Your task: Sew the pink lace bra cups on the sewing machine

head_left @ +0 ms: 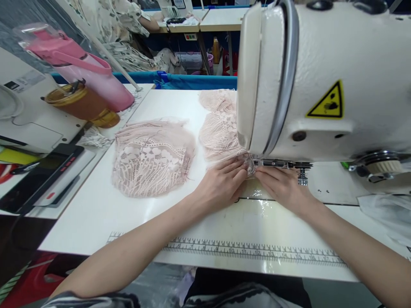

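A pale pink lace piece point(221, 132) lies partly under the head of a white sewing machine point(321, 64); the machine hides its right side. At its near edge, just left of the presser foot, my left hand point(223, 182) is closed on the lace, fingers together. My right hand point(284, 184) is closed at the same edge, its fingertips meeting the lace in front of the needle area. The machine partly covers those fingertips. A second pink lace piece point(152, 158) rests flat on the white table point(86, 218), left of my left hand.
A printed ruler scale point(257, 252) runs along the table's front. On the left are a pink bottle point(86, 72), a brown cup point(81, 105) and a black device point(41, 175). White cloth point(387, 214) lies at right. Another person's arm point(149, 23) shows behind.
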Motion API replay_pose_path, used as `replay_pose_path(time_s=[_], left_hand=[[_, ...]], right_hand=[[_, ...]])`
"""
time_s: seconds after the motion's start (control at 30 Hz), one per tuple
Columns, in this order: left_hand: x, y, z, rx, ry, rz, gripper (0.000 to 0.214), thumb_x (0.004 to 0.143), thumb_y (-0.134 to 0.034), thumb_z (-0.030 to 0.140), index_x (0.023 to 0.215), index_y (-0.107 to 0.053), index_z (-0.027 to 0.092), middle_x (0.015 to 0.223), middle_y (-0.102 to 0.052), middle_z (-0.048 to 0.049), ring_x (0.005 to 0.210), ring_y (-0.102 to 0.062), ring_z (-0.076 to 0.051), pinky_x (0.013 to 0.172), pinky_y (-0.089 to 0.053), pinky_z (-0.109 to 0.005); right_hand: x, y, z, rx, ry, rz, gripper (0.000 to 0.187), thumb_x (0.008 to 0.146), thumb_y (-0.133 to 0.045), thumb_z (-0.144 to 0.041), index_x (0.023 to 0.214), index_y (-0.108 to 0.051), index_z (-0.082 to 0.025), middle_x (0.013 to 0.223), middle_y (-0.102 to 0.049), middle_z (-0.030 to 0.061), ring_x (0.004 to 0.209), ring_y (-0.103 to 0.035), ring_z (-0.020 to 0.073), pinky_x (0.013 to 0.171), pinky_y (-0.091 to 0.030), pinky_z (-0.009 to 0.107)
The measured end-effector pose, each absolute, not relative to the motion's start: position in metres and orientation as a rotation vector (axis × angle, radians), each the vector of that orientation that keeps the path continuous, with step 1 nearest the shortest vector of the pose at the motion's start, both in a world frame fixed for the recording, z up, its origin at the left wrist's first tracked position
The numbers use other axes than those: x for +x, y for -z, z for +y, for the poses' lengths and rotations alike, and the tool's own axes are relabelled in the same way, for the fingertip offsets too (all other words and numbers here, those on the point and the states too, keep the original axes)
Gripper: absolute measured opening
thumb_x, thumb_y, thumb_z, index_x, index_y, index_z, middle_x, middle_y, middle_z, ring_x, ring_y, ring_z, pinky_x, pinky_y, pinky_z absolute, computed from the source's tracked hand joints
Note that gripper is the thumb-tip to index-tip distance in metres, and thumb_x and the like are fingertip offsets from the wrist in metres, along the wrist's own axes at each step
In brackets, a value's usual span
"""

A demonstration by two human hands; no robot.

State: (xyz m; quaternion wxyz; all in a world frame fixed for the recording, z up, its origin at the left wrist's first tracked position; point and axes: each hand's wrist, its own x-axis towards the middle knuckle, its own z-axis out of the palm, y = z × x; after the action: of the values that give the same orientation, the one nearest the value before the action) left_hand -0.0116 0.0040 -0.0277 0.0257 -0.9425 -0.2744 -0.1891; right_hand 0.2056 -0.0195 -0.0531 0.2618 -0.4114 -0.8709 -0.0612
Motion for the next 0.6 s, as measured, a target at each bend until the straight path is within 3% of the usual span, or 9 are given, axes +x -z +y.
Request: replay_pose_path(time_s=[0.2,0.4,0.6], left_hand=[[-0.012,0.026,0.003,-2.85,0.714,-0.757,0.021,0.086,-0.045,0.013,0.1,-0.061,0.013,0.118,-0.066,-0.0075,0.115,-0.06,-0.021,0.103,-0.048,-0.04],[-0.013,0.025,0.004,-2.791,0.814,-0.673,0.011,0.09,-0.051,0.017,0.091,-0.061,0.013,0.112,-0.069,-0.0066,0.112,-0.061,-0.02,0.104,-0.046,-0.037],[-0.015,0.026,0.004,-2.825,0.777,-0.684,0.015,0.093,-0.051,0.02,0.099,-0.063,0.014,0.112,-0.069,-0.0044,0.112,-0.061,-0.018,0.105,-0.045,-0.036]], right_hand=[[0.196,0.046,-0.024,-1.207,0.262,-2.343,0.015,0.09,-0.048,-0.015,0.091,-0.063,-0.02,0.077,-0.068,-0.0016,0.072,-0.059,0.0105,0.069,-0.042,0.025],[0.193,0.039,-0.027,-1.085,0.299,-2.408,0.01,0.088,-0.055,-0.016,0.09,-0.063,-0.021,0.094,-0.07,-0.0019,0.085,-0.06,0.0112,0.073,-0.042,0.025],[0.195,0.041,-0.028,-1.04,0.342,-2.402,0.011,0.088,-0.055,-0.014,0.092,-0.062,-0.021,0.086,-0.071,-0.0038,0.088,-0.06,0.0111,0.075,-0.042,0.025]])
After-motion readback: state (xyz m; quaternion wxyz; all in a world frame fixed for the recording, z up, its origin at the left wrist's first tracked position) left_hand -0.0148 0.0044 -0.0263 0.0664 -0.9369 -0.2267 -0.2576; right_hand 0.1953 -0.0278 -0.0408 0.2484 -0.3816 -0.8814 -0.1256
